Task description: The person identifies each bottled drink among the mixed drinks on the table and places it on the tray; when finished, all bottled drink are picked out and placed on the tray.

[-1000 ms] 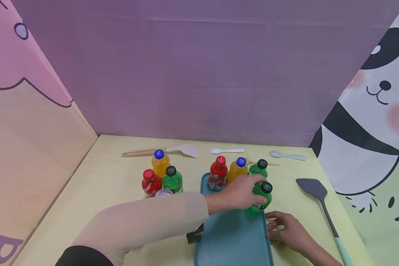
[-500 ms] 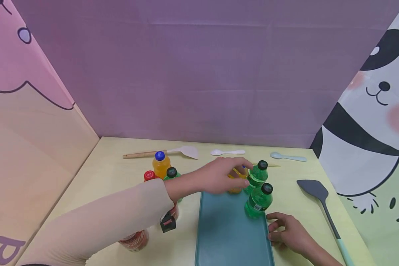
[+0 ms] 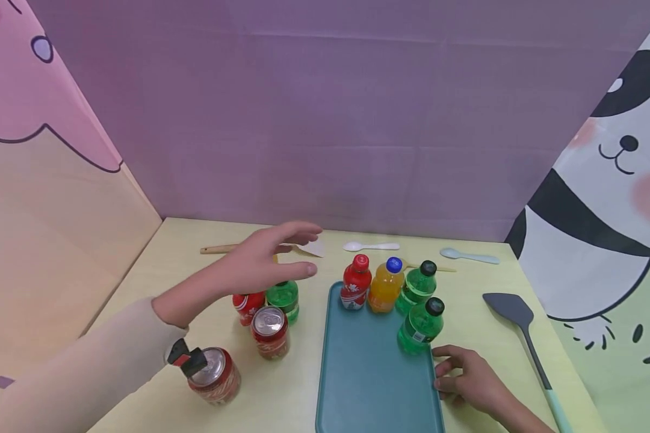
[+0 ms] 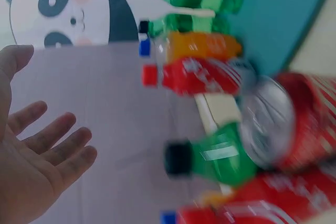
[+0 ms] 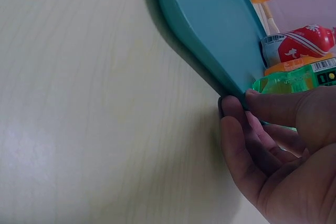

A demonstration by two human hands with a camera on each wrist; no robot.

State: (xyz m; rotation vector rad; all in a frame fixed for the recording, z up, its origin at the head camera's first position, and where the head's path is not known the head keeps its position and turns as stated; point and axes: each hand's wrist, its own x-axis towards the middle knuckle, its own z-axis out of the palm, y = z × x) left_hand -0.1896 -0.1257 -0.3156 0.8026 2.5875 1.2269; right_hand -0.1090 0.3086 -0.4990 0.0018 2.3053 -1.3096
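The left hand [image 3: 254, 258], fingers extended, hangs near a green bottle [image 3: 283, 296]; the right hand [image 3: 468, 376] pinches the tray [image 3: 379, 385].

Behind the pale table [image 3: 303, 385], a purple backdrop [image 3: 325, 120] joins a pink cartoon wall [image 3: 43, 198] and panda wall [image 3: 617, 156].

The right hand [image 3: 468, 379] holds a tray [image 3: 379, 388] bearing 4 bottles [image 3: 386, 290] while the left hand [image 3: 254, 261] hovers.
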